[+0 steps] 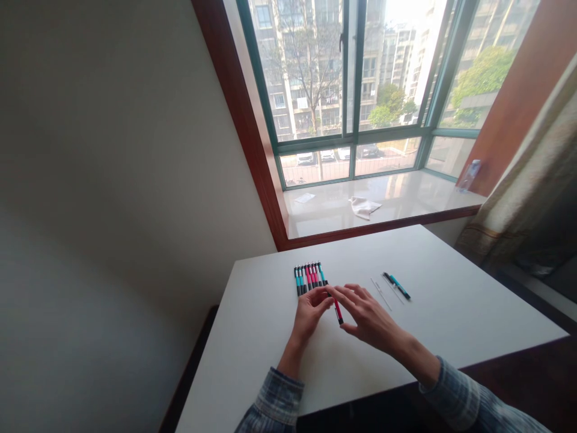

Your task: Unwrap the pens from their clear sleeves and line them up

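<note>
**Two hands on a red-and-black pen at the white bench**

Your left hand (309, 313) and right hand (367, 316) meet over the white rectangular bench (451, 313), both on a slim red-and-black plastic pen (338, 311). The left fingertips pinch its upper end; the right fingers curl over the barrel, so that its black lower end shows beneath them. Both grips thus appear closed on the pen, which lies slanted just above or on the bench surface; which one, you cannot tell. Just beyond your hands lies a tidy row of teal and red pens (309, 276), side by side and parallel, apparently sorted for easy reach. To the right, apart from the row, rest a single teal-and-black pen (397, 286) and two thin white refill rods (381, 293), seemingly set aside. On the window sill (406, 201) lies a crumpled white cloth (364, 207).
</note>
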A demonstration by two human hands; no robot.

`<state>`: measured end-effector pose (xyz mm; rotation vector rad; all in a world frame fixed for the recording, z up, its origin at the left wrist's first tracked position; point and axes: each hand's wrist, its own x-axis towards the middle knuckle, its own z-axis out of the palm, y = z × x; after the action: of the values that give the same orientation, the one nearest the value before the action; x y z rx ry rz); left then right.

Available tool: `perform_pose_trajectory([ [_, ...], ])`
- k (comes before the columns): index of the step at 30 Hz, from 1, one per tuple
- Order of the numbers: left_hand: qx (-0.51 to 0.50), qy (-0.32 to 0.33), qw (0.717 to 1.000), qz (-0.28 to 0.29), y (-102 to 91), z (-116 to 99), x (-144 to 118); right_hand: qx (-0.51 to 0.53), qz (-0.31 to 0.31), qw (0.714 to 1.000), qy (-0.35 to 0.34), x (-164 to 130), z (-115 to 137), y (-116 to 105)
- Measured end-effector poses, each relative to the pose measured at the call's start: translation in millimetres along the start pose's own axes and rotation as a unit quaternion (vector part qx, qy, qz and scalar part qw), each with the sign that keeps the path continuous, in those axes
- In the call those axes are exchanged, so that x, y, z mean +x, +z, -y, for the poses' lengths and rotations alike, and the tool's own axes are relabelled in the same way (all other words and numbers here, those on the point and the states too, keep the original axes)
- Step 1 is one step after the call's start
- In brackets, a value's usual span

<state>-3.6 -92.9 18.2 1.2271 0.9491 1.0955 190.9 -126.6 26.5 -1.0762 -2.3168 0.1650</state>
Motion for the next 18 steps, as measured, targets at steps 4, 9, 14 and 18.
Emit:
perform_pose_trajectory([
  [4,0.013,0.009,1.000,0.003,-0.4,-1.2,-0.1,-0.011,-0.001,1.000,-0.006,1.6,2.2,-0.2],
  [9,0.017,0.012,1.000,0.005,-1.5,1.5,0.8,-0.028,-0.002,1.000,-0.010,-0.6,2.9,1.8],
  [14,0.008,0.007,1.000,0.012,-3.0,3.5,1.2,-0.014,-0.003,1.000,-0.009,-1.8,4.1,1.5],
  [18,0.011,-0.001,1.000,0.007,-4.3,3.7,0.6,0.039,-0.042,0.998,0.028,-7.4,-16.2,-9.9],
])
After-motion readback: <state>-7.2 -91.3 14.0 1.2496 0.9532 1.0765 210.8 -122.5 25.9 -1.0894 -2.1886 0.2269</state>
